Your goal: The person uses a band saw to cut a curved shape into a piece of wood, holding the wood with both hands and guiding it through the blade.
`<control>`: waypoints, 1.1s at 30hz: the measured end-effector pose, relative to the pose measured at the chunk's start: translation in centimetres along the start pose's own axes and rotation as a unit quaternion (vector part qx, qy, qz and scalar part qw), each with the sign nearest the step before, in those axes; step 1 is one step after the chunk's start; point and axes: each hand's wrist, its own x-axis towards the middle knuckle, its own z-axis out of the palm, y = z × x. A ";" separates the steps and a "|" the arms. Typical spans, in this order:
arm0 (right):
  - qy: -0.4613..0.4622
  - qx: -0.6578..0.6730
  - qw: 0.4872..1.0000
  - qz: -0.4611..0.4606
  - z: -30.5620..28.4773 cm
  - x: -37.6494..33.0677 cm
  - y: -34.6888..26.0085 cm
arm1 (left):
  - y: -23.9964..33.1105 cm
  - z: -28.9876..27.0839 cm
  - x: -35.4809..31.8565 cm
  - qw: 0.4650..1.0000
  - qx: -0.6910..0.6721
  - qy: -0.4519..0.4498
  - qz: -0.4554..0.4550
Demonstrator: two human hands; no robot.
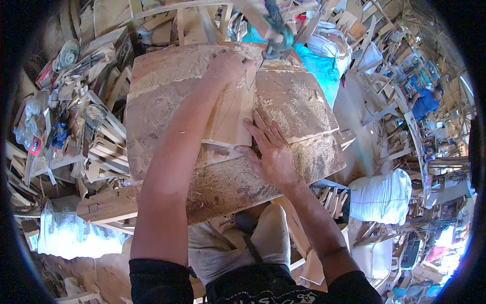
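Note:
A pale wooden board (230,119) with thin curved lines drawn on it lies flat on a brown, sawdust-covered worktable (167,101). My left hand (228,66) is closed over the board's far end, its fingers bent and partly hidden. My right hand (271,149) rests at the near right corner, fingers spread along the board's right edge and thumb by its near edge. A teal power saw head (278,40) hangs over the far side of the table. Its thin blade (261,66) comes down close to the board's right edge, a short way right of my left hand.
Wood offcuts (109,147) are piled at the left, near a clear plastic bottle (30,126). A turquoise bag (321,71) stands beyond the table's right corner. A stuffed white sack (382,197) sits at the right. Another person in blue (425,101) is far right.

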 end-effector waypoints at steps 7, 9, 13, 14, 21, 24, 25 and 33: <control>0.002 0.011 1.000 0.017 0.5 -0.1 0.0 | -0.2 0.2 0.1 1.000 -0.007 0.018 0.008; 0.002 0.010 1.000 0.018 0.4 -0.1 -0.1 | -0.2 0.0 0.0 1.000 -0.003 0.016 0.022; 0.009 0.019 1.000 0.018 0.4 0.2 -0.4 | -0.6 -0.2 0.3 0.999 -0.004 0.015 0.043; 0.017 0.018 1.000 0.012 0.7 0.1 -0.2 | -0.8 -0.2 0.3 0.999 0.000 0.011 0.037; 0.012 0.015 1.000 0.021 0.4 0.3 0.1 | -0.8 0.6 1.2 0.999 0.011 0.003 0.048; 0.002 0.014 1.000 0.028 0.3 0.3 0.3 | -1.7 2.0 2.4 0.998 0.028 0.012 0.054; 0.009 0.011 1.000 0.018 0.4 0.3 0.3 | -2.1 1.9 2.5 0.998 0.039 0.015 0.050; -0.010 0.022 1.000 -0.003 -0.6 -0.3 2.6 | -0.7 -0.6 -1.0 0.990 0.105 -0.007 0.091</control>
